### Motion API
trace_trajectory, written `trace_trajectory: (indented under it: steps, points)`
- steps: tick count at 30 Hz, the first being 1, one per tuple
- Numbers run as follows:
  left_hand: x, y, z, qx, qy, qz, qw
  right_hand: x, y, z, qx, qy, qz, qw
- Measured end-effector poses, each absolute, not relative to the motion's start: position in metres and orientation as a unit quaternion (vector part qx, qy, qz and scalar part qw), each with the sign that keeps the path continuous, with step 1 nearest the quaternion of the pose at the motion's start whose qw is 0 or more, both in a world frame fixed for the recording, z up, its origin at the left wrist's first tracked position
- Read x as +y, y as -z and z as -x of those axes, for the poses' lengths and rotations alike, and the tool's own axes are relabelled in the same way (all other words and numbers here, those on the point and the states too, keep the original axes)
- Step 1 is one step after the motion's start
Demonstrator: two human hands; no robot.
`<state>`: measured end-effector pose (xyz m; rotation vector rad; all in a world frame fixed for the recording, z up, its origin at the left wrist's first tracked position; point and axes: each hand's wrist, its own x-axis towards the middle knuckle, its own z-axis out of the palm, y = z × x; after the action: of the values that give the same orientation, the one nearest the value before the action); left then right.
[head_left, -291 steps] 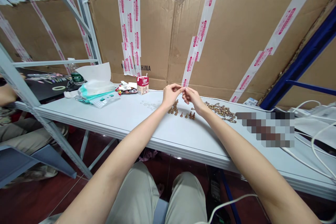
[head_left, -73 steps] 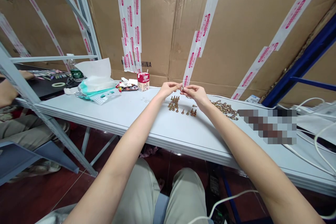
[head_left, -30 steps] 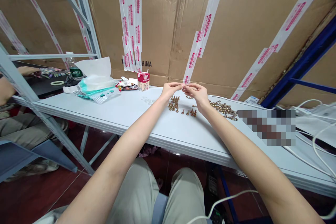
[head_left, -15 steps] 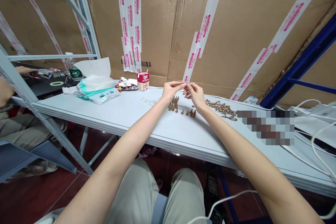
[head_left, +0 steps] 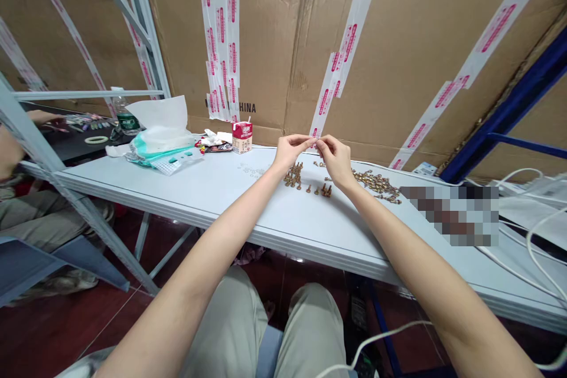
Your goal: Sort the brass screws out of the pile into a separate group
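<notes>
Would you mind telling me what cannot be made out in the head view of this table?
All from the head view:
What the left hand and right hand pinch, if anything: their fingers hide it.
The exact shape of the small brass-coloured screws: too small.
What lies under the pixelated patch: blurred out.
The rest of the co-worker's arm: cut off by the left edge.

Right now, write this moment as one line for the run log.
left hand: fingertips meet other hand's | right hand: anything held too small to tell | below: brass-coloured screws on white table | right: heap of screws
</notes>
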<state>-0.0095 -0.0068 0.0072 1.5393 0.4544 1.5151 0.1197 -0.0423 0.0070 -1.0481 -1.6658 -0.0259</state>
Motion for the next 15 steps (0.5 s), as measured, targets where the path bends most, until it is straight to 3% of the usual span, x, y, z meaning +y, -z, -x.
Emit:
trace_trajectory:
  steps: [6, 15]
  points:
    - [-0.0061, -0.0071, 0.0106, 0.176, -0.603, -0.622, 0.467, -0.0412, -0.0075, -0.1244, -0.726, 0.072, 0.446, 0.519]
    - [-0.0045, -0.0058, 0.0084, 0.16, -0.6, -0.638, 0.456, -0.0423, -0.0047, -0.1191, -0.713, -0.037, 0.42, 0.56]
